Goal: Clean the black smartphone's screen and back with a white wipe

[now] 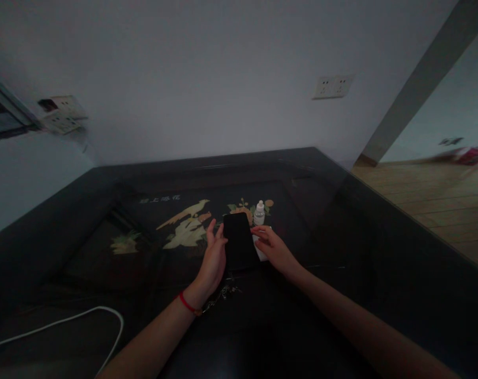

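A black phone (239, 241), its screen dark, is held by its long edges between my two hands over the dark table. My left hand (213, 259), with a red cord round the wrist, has its thumb on the left edge and some fingers spread. Curved fingertips of my right hand (274, 249) touch the right edge. Partly under that hand is a flat white thing (261, 253) whose kind I cannot make out. Just beyond it stands a small clear dropper bottle (259, 213) with a white cap. A small metal chain or bunch of keys (225, 292) lies near my left wrist.
The glossy dark tabletop (326, 210) bears a bird-and-flower picture (186, 231) and runs back to a pale wall. A white cable (65, 320) curves across the front left. Wall sockets (334, 87) sit above. Wooden floor (420, 195) shows on the right.
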The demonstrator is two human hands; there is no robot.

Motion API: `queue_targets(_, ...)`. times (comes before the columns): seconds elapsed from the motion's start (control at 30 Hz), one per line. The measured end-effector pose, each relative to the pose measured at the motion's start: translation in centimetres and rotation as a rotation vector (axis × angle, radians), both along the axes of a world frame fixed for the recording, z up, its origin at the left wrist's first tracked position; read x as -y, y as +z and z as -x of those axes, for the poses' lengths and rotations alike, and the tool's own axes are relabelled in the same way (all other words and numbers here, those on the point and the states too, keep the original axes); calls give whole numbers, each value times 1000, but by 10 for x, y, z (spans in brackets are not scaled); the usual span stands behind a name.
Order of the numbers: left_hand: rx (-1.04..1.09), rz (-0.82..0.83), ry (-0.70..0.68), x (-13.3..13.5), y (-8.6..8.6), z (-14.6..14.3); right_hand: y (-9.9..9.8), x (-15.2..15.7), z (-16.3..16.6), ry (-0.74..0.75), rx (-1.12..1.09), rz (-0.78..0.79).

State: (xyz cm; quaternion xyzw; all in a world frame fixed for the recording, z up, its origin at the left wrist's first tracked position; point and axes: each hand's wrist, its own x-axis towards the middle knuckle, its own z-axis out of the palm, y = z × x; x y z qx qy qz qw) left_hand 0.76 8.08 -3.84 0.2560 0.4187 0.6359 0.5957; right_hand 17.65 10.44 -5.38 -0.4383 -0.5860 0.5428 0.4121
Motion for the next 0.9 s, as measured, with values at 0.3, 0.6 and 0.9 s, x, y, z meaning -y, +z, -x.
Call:
queue_targets(0.3, -10, -5, 14, -1, -3, 2, -2, -2, -1, 26, 4, -23)
queue_targets(0.6, 16, -25, 19, 0, -3, 2, 2, -4, -7, 37, 39, -97)
queue_targets(0.9, 36, -31, -15, 3, 0, 1, 3, -1, -3, 86, 69, -139)
